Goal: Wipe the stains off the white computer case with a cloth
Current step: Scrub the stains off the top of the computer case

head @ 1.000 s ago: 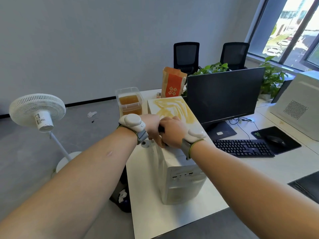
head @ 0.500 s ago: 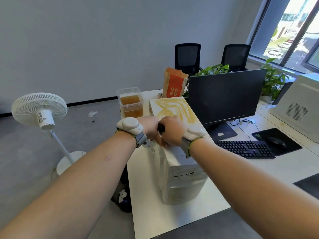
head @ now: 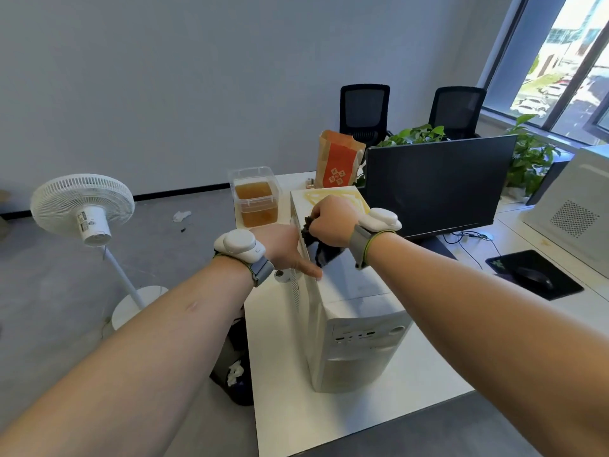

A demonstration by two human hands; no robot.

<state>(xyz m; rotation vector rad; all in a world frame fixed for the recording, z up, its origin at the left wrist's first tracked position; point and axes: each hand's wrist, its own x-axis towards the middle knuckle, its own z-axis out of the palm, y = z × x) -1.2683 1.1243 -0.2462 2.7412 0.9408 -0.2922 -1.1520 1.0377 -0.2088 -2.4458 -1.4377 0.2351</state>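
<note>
Office desk, white top, grey wall behind: white computer case is standing upright on it, front panel facing the camera, and serving as landmark for every entry below

Yellow-brown stains: lying on the far end of the case top, just beyond the right hand

Right hand: fingers curling round a dark cloth, bunching it over the middle of the case top; whether the cloth is touching the surface cannot be told

Left hand: resting against the case's upper left edge, thumb lying on the top, other fingers hidden, so their lie cannot be told; it is holding nothing that shows

Step in hand, as judged: carrying the cloth to the far end and rubbing over the stains. Flattening the cloth under the palm and bracing the case with the left hand should be helping; short overlapping strokes pulled toward the front should be keeping the smear from spreading

Obstacles:
- plastic tub of amber liquid, standing just left of the case's far end, at risk from a wide stroke
- orange paper bag, standing behind the case
- black monitor, standing just right of the case, limiting elbow room
- mouse on a black pad, well right of the case
- white fan, standing on the floor well left of the case
</note>
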